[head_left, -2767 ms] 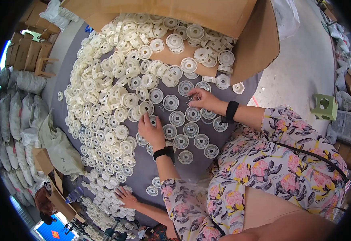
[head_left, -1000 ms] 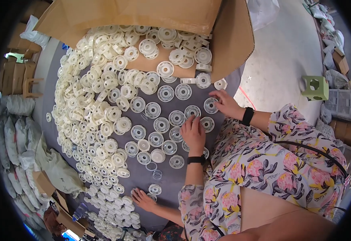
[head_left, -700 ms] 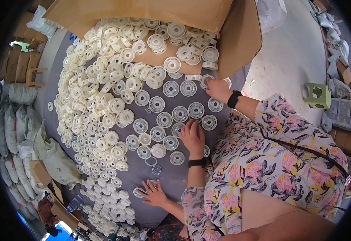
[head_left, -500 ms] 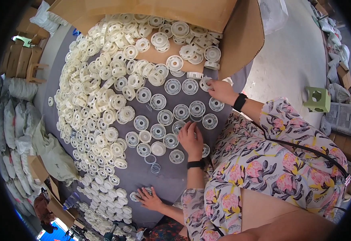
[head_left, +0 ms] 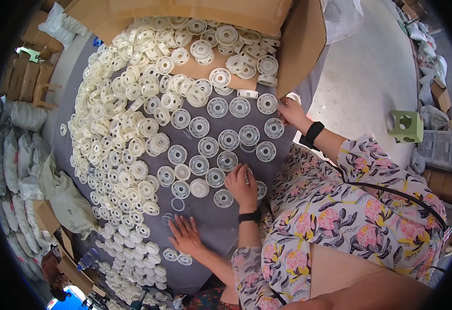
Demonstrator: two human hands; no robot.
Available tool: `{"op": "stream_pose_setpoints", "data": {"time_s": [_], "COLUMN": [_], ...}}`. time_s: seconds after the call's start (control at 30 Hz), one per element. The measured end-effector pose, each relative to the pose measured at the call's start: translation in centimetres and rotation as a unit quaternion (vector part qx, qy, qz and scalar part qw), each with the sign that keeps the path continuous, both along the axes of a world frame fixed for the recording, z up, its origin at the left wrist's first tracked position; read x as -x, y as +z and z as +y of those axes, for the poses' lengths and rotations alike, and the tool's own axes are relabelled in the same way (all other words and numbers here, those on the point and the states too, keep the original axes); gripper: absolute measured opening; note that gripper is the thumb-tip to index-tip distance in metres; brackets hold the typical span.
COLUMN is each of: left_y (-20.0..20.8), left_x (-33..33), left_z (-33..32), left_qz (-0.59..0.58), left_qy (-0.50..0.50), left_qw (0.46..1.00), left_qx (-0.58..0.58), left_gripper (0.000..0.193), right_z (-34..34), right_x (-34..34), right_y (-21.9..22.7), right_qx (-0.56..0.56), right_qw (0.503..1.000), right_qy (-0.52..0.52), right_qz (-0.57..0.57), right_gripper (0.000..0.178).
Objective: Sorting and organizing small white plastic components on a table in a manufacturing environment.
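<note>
My left hand [head_left: 242, 188] is closed, its fingers bent over a pale round part whose edge barely shows; I cannot make out its kind. Just beyond the fingertips lies a translucent wheel-shaped disc [head_left: 227, 161]. My right hand [head_left: 292, 114] is open at the table's right edge, with bent fingers close beside another clear disc [head_left: 266, 104] lying flat. Several such discs are spread in loose rows between and around both hands. A whiter disc [head_left: 199, 188] lies among them. Thin pale rings [head_left: 178, 204] rest left of my left hand.
Another person's hand [head_left: 185, 235] is spread on the grey tabletop [head_left: 205, 232] near two discs [head_left: 184, 259]. A large heap of cream plastic wheels [head_left: 107, 116] covers the far side, spilling from a cardboard box [head_left: 298, 57]. A green stool [head_left: 408, 127] stands on the floor.
My right hand has let go of the disc and drawn back slightly. My left hand has moved slightly toward me, uncovering a disc. The other person's hand has moved up toward the rings.
</note>
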State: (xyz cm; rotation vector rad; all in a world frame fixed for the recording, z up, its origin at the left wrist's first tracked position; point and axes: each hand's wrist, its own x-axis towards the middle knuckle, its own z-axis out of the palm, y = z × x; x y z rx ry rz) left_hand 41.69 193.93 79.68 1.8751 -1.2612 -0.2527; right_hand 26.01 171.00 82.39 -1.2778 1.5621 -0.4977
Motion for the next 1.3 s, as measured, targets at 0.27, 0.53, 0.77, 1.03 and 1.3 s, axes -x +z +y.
{"op": "stream_pose_setpoints", "data": {"time_s": [0.27,0.53,0.77,1.03,1.3], "left_y": [1.6,-1.3,-2.8,-2.3,-2.5], "left_x": [2.6,8.4,6.1,2.2,-1.2], "left_z": [-0.3,4.7,5.2,6.7,10.1], "left_qz": [-0.063,-0.082,-0.062,-0.067,-0.065], "left_qy": [-0.011,0.141,0.259,0.259,0.257], "left_qw": [0.997,0.966,0.938,0.935,0.94], "left_qx": [-0.038,-0.2,-0.221,-0.232,-0.214], "left_gripper": [0.052,0.096,0.105,0.107,0.104], "right_z": [-0.8,2.0,3.3,6.7,9.4], "right_x": [0.1,5.5,1.0,-4.1,-7.1], "right_y": [-1.4,0.0,-1.9,-2.3,-1.3], "right_qx": [0.104,0.402,0.405,0.395,0.398], "right_qw": [0.967,0.784,0.736,0.709,0.7], "right_qy": [0.183,0.456,0.527,0.562,0.568], "right_qz": [0.142,0.127,0.131,0.158,0.172], "right_gripper": [0.039,0.082,0.096,0.1,0.098]}}
